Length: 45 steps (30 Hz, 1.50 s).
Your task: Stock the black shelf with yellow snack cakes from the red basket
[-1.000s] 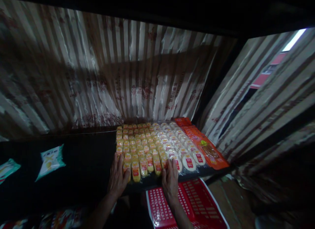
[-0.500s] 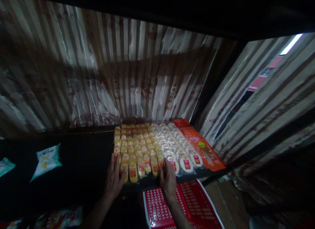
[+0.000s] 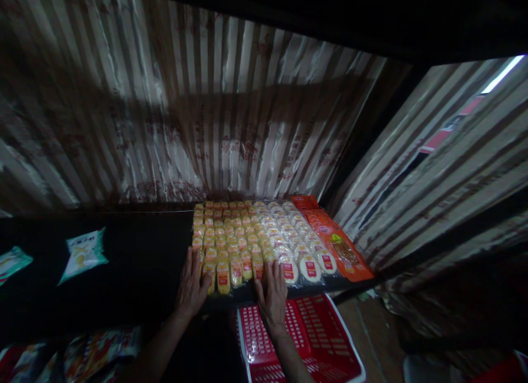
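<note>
On a dark shelf (image 3: 136, 262) lie rows of wrapped yellow snack packs (image 3: 225, 237), with rows of round white packs (image 3: 289, 240) to their right. My left hand (image 3: 191, 284) rests flat at the front left corner of the yellow rows, fingers stretched out and touching the nearest packs. My right hand (image 3: 271, 295) lies flat on the front edge where yellow and white rows meet, fingers apart. Neither hand grips anything.
Orange packets (image 3: 340, 248) line the right side of the rows. A red plastic basket (image 3: 305, 339) sits below the shelf edge. Two green-and-white bags (image 3: 84, 252) lie on the shelf's left. Striped shiny sheeting (image 3: 214, 114) forms the back and right walls.
Both hands have shifted slightly left along the front of the rows. The view has tilted a little, showing more of the basket.
</note>
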Each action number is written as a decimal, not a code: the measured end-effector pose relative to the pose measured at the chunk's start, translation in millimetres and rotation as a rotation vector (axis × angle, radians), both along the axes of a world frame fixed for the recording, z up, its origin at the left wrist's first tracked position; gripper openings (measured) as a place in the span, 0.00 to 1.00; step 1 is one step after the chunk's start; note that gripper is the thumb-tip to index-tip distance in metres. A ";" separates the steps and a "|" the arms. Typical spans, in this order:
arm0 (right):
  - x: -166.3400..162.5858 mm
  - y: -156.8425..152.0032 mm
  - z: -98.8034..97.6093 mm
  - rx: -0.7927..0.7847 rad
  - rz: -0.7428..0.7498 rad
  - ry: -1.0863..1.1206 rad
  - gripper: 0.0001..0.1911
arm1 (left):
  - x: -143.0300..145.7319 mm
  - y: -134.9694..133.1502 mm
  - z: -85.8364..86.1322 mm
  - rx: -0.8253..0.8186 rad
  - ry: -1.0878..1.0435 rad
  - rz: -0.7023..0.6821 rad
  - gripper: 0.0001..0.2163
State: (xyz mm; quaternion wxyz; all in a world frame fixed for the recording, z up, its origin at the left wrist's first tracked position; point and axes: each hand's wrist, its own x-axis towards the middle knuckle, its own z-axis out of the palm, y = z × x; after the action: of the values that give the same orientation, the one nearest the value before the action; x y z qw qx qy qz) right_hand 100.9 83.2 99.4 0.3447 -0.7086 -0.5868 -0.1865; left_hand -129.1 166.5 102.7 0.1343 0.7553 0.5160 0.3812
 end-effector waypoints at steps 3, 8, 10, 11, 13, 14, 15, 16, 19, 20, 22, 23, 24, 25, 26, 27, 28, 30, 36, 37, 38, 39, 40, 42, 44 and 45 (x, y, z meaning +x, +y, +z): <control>0.7 2.9 -3.2 -0.016 0.014 -0.025 0.32 | -0.1 0.0 1.6 0.004 0.036 -0.015 0.28; -1.8 5.8 -7.2 0.016 -0.021 0.007 0.31 | 0.2 -0.1 2.7 -0.008 0.058 -0.012 0.28; -2.8 5.6 -7.4 0.023 -0.026 0.005 0.31 | 0.4 -0.4 3.4 -0.019 0.060 -0.007 0.28; -3.2 5.6 -7.2 0.024 -0.029 0.005 0.31 | 0.5 -0.6 3.8 -0.024 0.060 -0.004 0.28; -3.9 6.3 -6.0 0.026 -0.038 0.009 0.31 | 0.6 -0.9 4.6 -0.034 0.058 -0.003 0.28; -4.3 7.0 -5.1 0.029 -0.043 0.011 0.31 | 0.7 -1.1 4.8 -0.036 0.057 -0.004 0.28; -4.7 7.8 -4.1 0.036 -0.047 0.011 0.31 | 0.6 -1.1 4.9 -0.036 0.055 -0.006 0.28; -5.1 8.6 -2.9 0.046 -0.050 0.008 0.31 | 0.5 -1.1 4.7 -0.034 0.052 -0.008 0.28; -5.7 8.3 0.7 0.078 -0.055 -0.010 0.31 | 0.2 -0.7 2.8 -0.020 0.038 -0.002 0.28; -5.6 6.7 1.6 0.080 -0.053 -0.018 0.31 | 0.1 -0.4 1.7 -0.015 0.034 -0.001 0.28; -5.5 1.2 2.6 0.058 -0.042 -0.032 0.32 | 0.1 0.4 -0.6 -0.007 0.030 0.001 0.28; -5.7 -2.2 3.0 0.039 -0.030 -0.042 0.32 | 0.1 0.8 -1.7 -0.004 0.030 0.000 0.28; -6.2 -5.7 3.3 0.015 -0.017 -0.051 0.32 | 0.0 1.2 -2.8 -0.002 0.029 -0.001 0.28; -7.1 -8.9 3.8 -0.007 -0.003 -0.058 0.32 | 0.0 1.5 -3.7 -0.001 0.028 0.002 0.28; -8.5 -11.4 4.7 -0.023 0.011 -0.066 0.32 | -0.1 1.7 -4.5 0.001 0.027 0.004 0.29; -10.5 -12.9 6.1 -0.029 0.025 -0.072 0.32 | -0.2 1.9 -5.2 0.002 0.027 0.003 0.29; -13.2 -13.3 8.2 -0.030 0.036 -0.073 0.32 | -0.4 2.0 -5.8 0.003 0.028 0.001 0.29; -20.9 -11.2 13.9 -0.018 0.050 -0.059 0.31 | -0.8 2.1 -6.9 0.007 0.030 -0.003 0.29; -61.5 1.5 30.8 -0.012 0.221 -0.096 0.31 | 0.3 2.7 -10.3 0.084 0.025 0.019 0.28; -69.0 2.3 31.8 -0.011 0.265 -0.116 0.31 | 0.4 2.8 -10.7 0.109 0.037 0.017 0.28; -75.9 2.7 32.2 -0.007 0.296 -0.130 0.30 | -0.2 2.5 -11.0 0.132 0.052 0.017 0.28; -82.2 3.0 32.1 -0.009 0.322 -0.138 0.30 | -1.5 2.0 -11.2 0.152 0.069 0.024 0.28; -87.6 3.3 31.6 -0.012 0.341 -0.143 0.30 | -3.9 1.0 -11.4 0.166 0.086 0.038 0.29; -95.9 4.8 29.7 -0.020 0.365 -0.150 0.29 | -11.4 -2.8 -11.1 0.180 0.119 0.076 0.29; -101.2 7.9 27.0 -0.024 0.392 -0.166 0.29 | -20.8 -9.1 -9.4 0.181 0.159 0.087 0.29; -102.9 10.0 25.6 -0.021 0.404 -0.173 0.29 | -25.1 -12.9 -7.5 0.168 0.186 0.076 0.28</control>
State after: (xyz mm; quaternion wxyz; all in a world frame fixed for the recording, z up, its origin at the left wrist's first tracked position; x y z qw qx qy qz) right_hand -2.0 93.2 124.9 0.3158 -0.5614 -0.7464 -0.1675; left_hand -154.2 153.6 95.2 0.0079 0.7759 0.5206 0.3563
